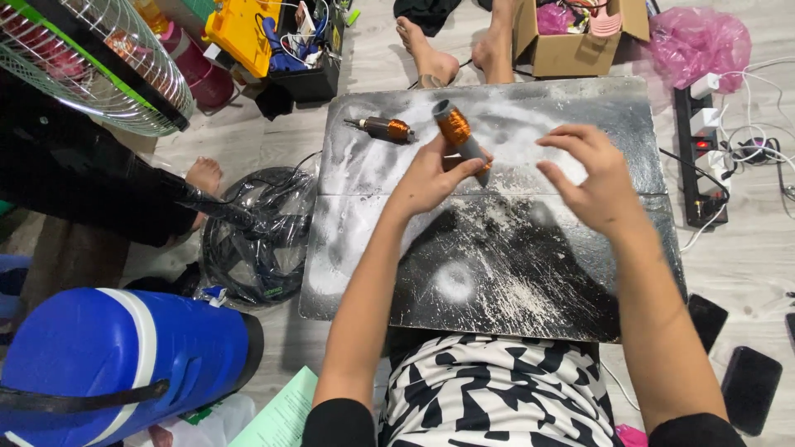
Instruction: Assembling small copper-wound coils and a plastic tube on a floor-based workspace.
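Now | left hand (429, 178) grips motor rotor (460, 137), tilted above it | right hand (598, 182) open, just beside

Two copper-wound motor armatures here: one armature in hand (460, 136), one lying on the board (383, 127). Two bare feet (431, 58) at the far edge, plus one more foot (204, 175) at the side. One cardboard box (571, 51), one blue cooler (116, 356), two dark phones (749, 387) on the floor.
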